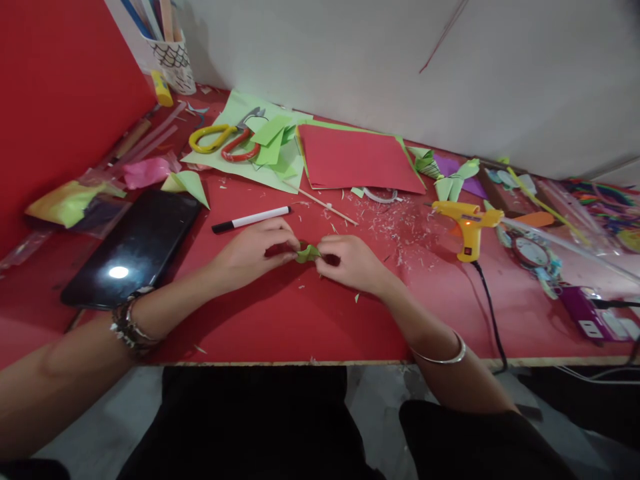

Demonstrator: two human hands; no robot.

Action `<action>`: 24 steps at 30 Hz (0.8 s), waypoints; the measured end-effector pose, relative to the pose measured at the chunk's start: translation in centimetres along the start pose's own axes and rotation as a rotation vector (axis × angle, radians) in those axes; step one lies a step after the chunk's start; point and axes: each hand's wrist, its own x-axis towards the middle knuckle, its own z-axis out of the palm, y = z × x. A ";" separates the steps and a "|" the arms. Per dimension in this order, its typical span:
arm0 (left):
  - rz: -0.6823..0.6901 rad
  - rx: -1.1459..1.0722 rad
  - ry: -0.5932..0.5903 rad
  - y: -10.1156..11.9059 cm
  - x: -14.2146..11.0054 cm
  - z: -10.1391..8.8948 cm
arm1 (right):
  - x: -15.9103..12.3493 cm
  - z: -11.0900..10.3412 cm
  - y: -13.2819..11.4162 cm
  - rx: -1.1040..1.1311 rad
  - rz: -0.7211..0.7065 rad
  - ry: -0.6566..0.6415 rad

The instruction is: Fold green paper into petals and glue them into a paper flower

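Between my two hands, just above the red tabletop (280, 327), is a small curled piece of green paper (308, 253). My left hand (260, 247) pinches its left end between thumb and fingers. At its right end, the fingers of my right hand (350, 260) are closed on the same piece. A black-and-white marker (253, 219) lies just beyond my left hand. Past the hands a thin wooden stick (327, 205) rests on the table.
Scissors with yellow and red handles (225, 139) lie on pale green paper (200, 157), beside a red paper stack (360, 157). A yellow glue gun (467, 227) with a black cord stands right. A black phone (135, 247) lies left, a purple power strip (590, 313) far right.
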 end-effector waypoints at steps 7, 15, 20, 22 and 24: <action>0.001 0.033 0.012 0.1 0.1 -0.1 | 0.0 -0.1 0.0 0.025 -0.029 -0.004; -0.007 0.040 0.036 0.2 0.2 0.0 | -0.1 -0.2 0.2 0.012 -0.052 -0.039; 0.009 0.059 0.052 0.3 0.2 0.0 | -0.1 -0.2 0.0 -0.008 -0.046 -0.033; 0.011 0.058 0.060 0.3 0.2 -0.1 | -0.1 -0.2 0.0 -0.009 -0.046 -0.030; -0.001 0.056 0.060 0.4 0.2 -0.1 | -0.2 -0.3 -0.1 0.005 -0.040 -0.027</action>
